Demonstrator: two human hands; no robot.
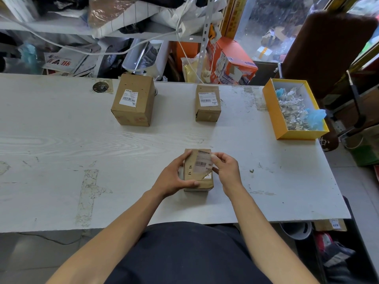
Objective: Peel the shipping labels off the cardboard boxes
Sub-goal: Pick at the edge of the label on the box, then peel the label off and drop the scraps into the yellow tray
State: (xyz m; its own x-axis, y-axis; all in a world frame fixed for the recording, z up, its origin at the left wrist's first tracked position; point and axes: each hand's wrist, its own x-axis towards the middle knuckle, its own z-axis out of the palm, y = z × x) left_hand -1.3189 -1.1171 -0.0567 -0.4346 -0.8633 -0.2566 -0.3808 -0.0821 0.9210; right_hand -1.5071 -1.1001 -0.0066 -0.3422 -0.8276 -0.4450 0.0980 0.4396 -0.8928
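A small cardboard box (191, 181) stands on the white table (61, 140) just in front of me. My left hand (174, 177) grips its left side and front edge. My right hand (225, 168) pinches the right edge of the white shipping label (203, 163) on the box's top; the label's lower right corner looks lifted. Two more cardboard boxes stand farther back, a larger one (133, 111) at the centre left and a smaller one (208, 113) to its right. Each carries a flat white label on top, the larger box's label (128, 98) and the smaller box's label (207, 99).
A yellow open box (272, 111) with crumpled paper scraps sits at the table's right edge. A round metal disc (100, 87) lies at the far left. Cluttered shelves, bags and an orange carton (231, 60) stand behind the table.
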